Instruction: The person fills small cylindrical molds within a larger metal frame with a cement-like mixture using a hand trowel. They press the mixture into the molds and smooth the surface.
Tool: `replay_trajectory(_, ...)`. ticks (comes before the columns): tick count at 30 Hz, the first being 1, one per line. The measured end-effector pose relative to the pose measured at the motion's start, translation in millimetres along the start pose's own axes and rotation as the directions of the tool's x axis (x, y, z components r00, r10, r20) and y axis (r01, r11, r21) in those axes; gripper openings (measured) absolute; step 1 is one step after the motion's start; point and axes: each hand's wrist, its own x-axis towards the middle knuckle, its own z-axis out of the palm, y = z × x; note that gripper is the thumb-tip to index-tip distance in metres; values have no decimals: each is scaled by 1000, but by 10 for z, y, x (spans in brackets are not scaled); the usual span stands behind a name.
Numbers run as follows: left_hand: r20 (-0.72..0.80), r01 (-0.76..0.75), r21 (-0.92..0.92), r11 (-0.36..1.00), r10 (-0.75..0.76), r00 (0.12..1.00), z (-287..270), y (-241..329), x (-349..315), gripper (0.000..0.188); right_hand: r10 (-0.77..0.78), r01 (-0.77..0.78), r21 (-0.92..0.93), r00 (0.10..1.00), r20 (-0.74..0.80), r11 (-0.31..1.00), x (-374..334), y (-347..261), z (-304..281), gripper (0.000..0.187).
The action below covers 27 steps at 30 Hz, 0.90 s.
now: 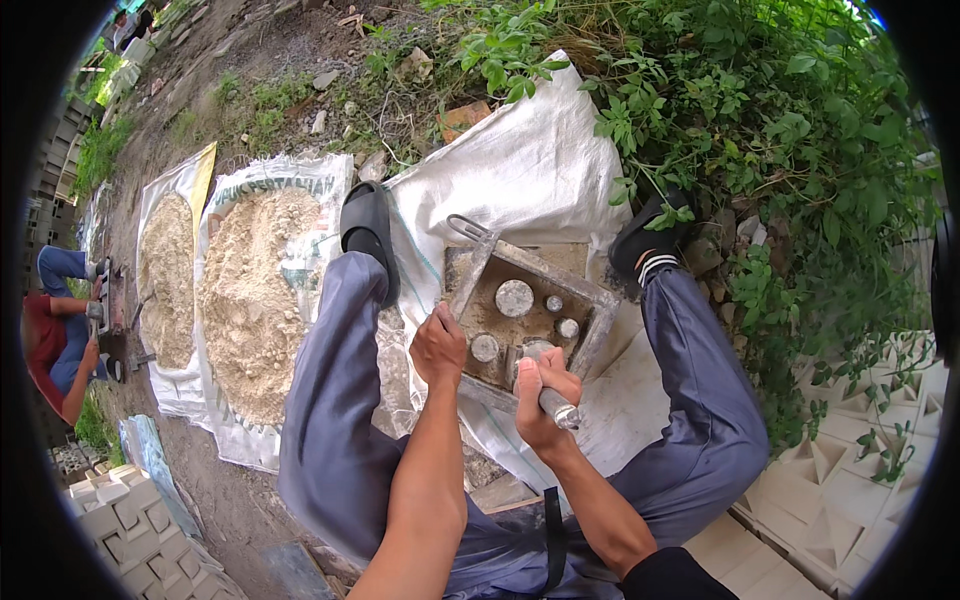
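A grey metal mould box (600, 325) sits tilted between my feet, with several round grey pegs standing inside it, among them a large peg (515, 298). Sandy powder dusts its floor. My right hand (545, 395) is wrapped round a thick grey hand tool (560, 411) with a rounded butt end, held over the mould's near side; its other end is partly hidden by my fingers. My left hand (438, 345) is closed at the mould's left edge; whatever its fingers hold is hidden. A looped metal handle (470, 228) sticks out at the mould's far left corner.
White woven sacking (545, 140) lies under the mould. To the left, a pile of sandy powder (255, 300) and a smaller pile (167, 280) rest on sacks. Leafy plants (740, 130) crowd the right. Pale blocks (860, 480) stand lower right. Another person (55, 340) crouches far left.
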Motion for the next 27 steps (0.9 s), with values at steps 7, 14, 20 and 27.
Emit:
replay_trajectory(7,-15,-4,-23,1000,4,1000,8,40,-7,47,-41,42,-58,999,20,997,-59,-6,-40,39)
replay_trajectory(14,-7,-13,-20,1000,13,1000,-9,51,6,46,22,-21,17,996,-82,1000,-83,236,49,42)
replay_trajectory(20,11,-1,-31,1000,2,1000,21,26,-8,45,6,-7,-13,990,-139,1000,-135,162,-61,43)
replay_trajectory(27,19,5,-24,1000,-4,1000,16,35,21,46,50,-48,16,986,-162,999,11,-55,-124,41)
